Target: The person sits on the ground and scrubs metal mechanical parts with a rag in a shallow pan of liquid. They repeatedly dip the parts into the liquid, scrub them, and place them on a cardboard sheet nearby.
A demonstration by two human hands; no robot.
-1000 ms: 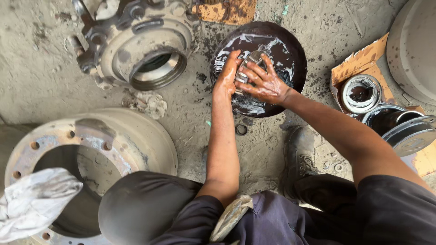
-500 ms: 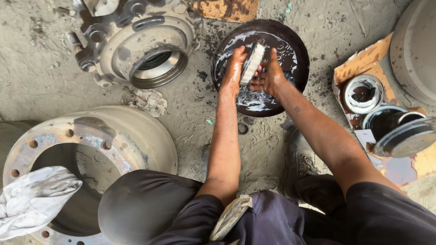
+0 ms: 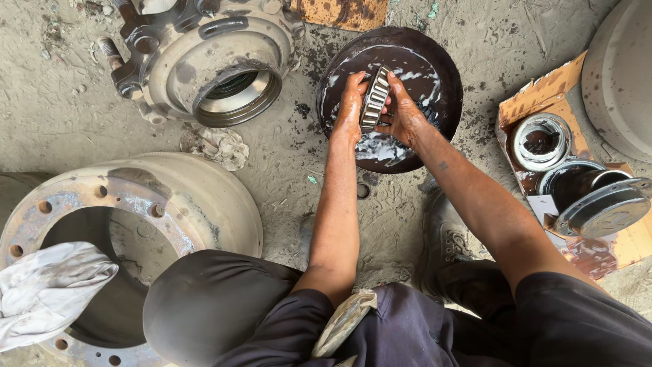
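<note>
Biggest thing down here is the rusty brake drum (image 3: 146,204) at lower left, lying flat on the sandy ground (image 3: 54,109) with its bolt holes facing up. There's a dirty white rag (image 3: 47,289) draped over its near rim, probably parked there so it stays out of the sand. A second pale drum (image 3: 621,75) pokes in at the top right corner.

Next down in size is the wheel hub (image 3: 204,58) at upper left, open bore facing up, with studs sticking out the side. Just beside it on the ground sits a crumpled bit of grimy cloth (image 3: 221,146).

Then the dark round pan (image 3: 390,98) at top centre, smeared with whitish grease or wash fluid. Both arms reach out over it, so any drips land back in the pan rather than in the dirt.

Off to the right, a torn piece of cardboard (image 3: 543,92) keeps the tins off the sand: an open tin (image 3: 541,141), plus another can (image 3: 577,187) with its lid (image 3: 601,211) leaning against it.

Smallest but the main item: a tapered roller bearing (image 3: 374,98), held up on edge just above the pan. The left hand (image 3: 351,102) is pressed flat against one face and the right hand (image 3: 402,112) cups the other, so it's sandwiched between both palms, fingers closed in around it. Both hands look slick and greasy. Standing it on edge like that leaves the rollers exposed round the rim.
</note>
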